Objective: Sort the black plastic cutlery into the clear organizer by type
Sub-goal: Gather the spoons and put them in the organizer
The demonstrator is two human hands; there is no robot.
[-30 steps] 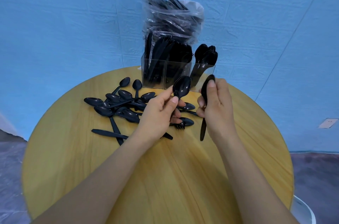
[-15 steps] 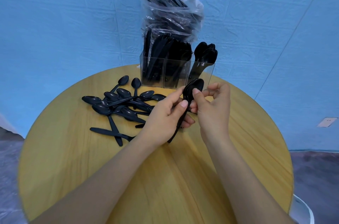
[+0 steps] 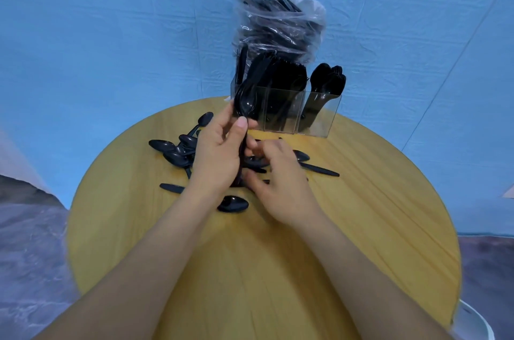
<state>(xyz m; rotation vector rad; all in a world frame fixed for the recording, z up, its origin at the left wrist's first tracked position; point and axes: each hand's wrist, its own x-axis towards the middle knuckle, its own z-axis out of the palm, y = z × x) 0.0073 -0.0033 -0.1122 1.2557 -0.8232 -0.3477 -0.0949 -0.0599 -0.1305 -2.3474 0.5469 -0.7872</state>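
My left hand [image 3: 215, 154] grips a small stack of black spoons [image 3: 244, 101], bowls up, just in front of the clear organizer [image 3: 319, 122]. The organizer stands at the table's far edge with three compartments, the right one holding spoons [image 3: 328, 81]. My right hand [image 3: 281, 186] reaches down over loose cutlery on the table, fingers curled among the pieces; whether it holds one is unclear. A loose pile of black spoons [image 3: 175, 150] lies to the left, one spoon [image 3: 233, 204] lies near my wrists, and a knife [image 3: 319, 170] lies to the right.
A clear plastic bag of black cutlery [image 3: 278, 22] stands behind the organizer against the blue wall. The round wooden table [image 3: 375, 228] has bare surface at the front and right. Another black handle [image 3: 172, 188] lies left of my left wrist.
The left hand has taken the spoons and lifted them up and left toward the organizer. The right hand let go and dropped to the loose cutlery on the table.
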